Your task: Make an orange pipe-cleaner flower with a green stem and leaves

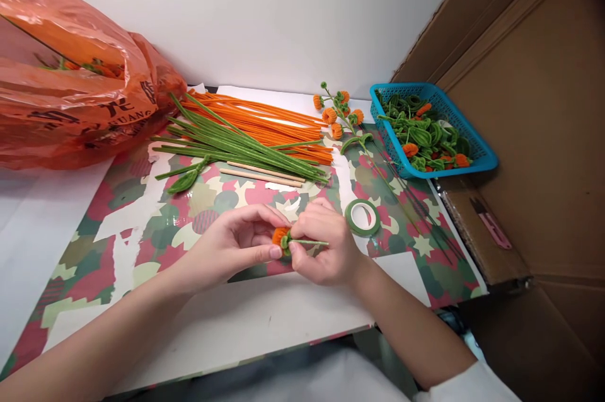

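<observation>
Between my two hands is a small orange pipe-cleaner flower [280, 237] with a green base and a thin green stem pointing right. My left hand [241, 238] pinches the orange head between thumb and fingers. At the green base, my right hand [324, 241] is closed, thumb and fingertips pressed around the stem side. Just right of that hand lies a roll of green tape [348, 218]. Beyond the hands are green pipe cleaners [246, 143], orange pipe cleaners [265, 115], two pale wooden sticks [265, 175] and a green pipe-cleaner leaf [184, 179].
A spray of orange flowers [336, 115] on a long stem lies at the back. The blue basket [486, 159] at right holds green leaves and orange pieces. An orange plastic bag [85, 106] fills the left. A pink-handled cutter [494, 229] rests on cardboard beside the patterned table [184, 225].
</observation>
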Available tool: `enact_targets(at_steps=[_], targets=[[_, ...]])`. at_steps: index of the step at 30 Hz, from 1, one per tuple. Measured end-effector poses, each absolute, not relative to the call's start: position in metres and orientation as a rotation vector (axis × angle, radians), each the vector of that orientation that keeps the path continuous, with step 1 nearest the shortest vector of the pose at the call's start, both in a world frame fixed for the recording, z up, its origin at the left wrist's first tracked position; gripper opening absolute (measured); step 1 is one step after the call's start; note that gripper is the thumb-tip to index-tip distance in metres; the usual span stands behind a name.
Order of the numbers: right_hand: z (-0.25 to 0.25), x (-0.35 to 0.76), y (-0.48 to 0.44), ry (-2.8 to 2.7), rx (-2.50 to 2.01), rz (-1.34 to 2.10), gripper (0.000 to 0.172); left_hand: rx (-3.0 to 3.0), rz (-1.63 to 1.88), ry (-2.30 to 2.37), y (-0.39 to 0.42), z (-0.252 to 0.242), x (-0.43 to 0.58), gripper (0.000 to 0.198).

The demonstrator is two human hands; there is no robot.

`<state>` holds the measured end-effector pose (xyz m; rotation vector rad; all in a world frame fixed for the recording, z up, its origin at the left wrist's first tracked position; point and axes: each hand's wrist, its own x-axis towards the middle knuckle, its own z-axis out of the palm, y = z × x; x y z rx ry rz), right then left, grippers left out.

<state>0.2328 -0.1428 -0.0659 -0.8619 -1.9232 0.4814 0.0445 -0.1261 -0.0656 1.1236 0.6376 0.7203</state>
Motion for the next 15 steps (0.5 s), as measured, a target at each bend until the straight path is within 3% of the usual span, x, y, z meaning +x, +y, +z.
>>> enact_targets(at_steps=[11, 15], targets=[[-0.066, 0.234, -0.143, -1.956, -0.812, 0.407, 0.012, 1.174, 0.779, 0.637, -0.127, -0.062, 0.048, 0.019], [-0.061, 0.239, -0.144, -1.864, -0.985, 0.564, 0.007, 1.074, 0.730, 0.780, -0.127, -0.063, 0.046, 0.021]])
